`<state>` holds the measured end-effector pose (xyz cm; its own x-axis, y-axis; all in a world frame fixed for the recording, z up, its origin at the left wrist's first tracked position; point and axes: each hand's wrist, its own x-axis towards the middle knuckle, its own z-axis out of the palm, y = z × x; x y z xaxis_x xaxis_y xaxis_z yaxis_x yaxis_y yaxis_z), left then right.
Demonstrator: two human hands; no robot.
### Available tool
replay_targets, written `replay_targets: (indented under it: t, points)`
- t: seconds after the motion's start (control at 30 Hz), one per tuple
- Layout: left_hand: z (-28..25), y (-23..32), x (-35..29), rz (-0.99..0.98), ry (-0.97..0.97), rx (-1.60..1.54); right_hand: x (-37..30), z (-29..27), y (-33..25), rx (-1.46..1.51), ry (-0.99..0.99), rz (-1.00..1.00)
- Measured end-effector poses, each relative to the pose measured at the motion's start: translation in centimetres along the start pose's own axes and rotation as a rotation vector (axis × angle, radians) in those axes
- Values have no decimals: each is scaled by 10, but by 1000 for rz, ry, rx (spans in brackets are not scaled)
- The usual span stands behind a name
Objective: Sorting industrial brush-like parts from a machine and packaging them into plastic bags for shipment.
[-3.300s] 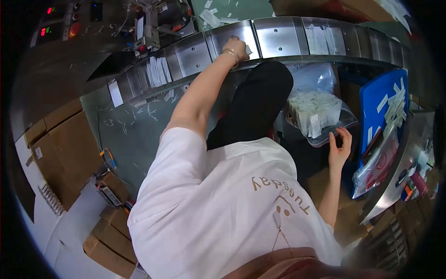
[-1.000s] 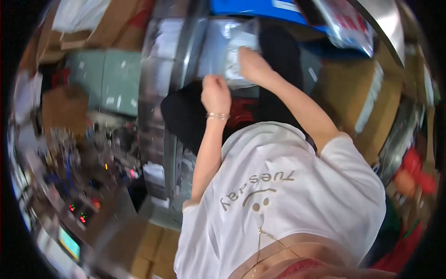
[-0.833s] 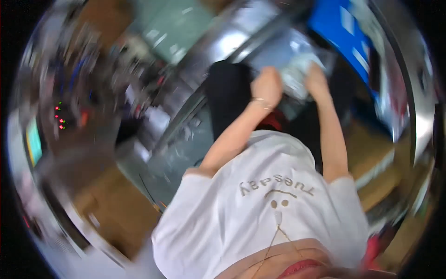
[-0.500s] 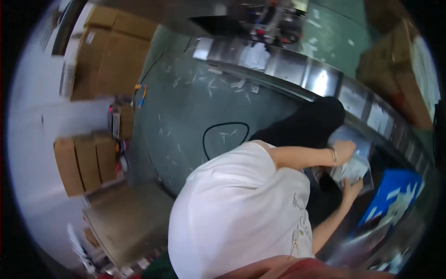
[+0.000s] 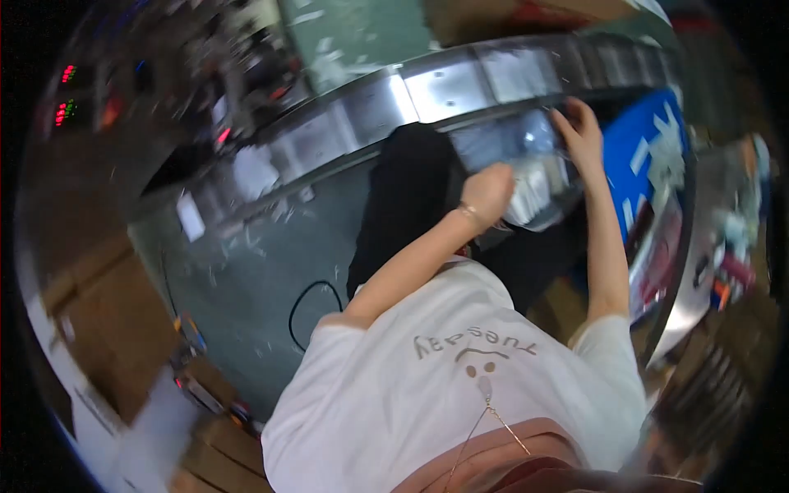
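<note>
A clear plastic bag [image 5: 549, 215] holding several white packets [image 5: 530, 195] rests over my lap, close to the metal line. My left hand [image 5: 488, 195], a bracelet at its wrist, is closed on the near-left edge of this bag. On the other side, my right hand [image 5: 580, 135] is raised beside the bag's far-right part, thumb and fingers apart and nothing visible in them. Bluish clear plastic [image 5: 493, 141] lies beyond the packets, against the line's edge. Motion blur hides the fine detail of the packets.
A metal conveyor line [image 5: 444, 86] curves across in front of me. A blue bin [image 5: 631, 156] with white scraps stands at the right, by a metal edge [image 5: 686, 316]. Machinery [image 5: 246, 74] is at far left; a black cable loop [image 5: 316, 308] lies on the scrap-strewn floor.
My view and body have turned to the right, toward the line. My right hand has come off the packets and lifted to the bag's far side; my left still grips the bag.
</note>
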<state>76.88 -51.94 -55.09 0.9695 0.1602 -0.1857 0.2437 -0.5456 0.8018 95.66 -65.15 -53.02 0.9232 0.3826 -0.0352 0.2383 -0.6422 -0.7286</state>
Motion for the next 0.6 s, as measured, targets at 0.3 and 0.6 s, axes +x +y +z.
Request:
replay_targets:
  t: [0.3,0.6]
  points:
    - [-53,10,0,345,142,42,97,57,9,-449,-184,129]
    - [-92,-43,-2,56,520,223,130,124,27,-585,-393,433]
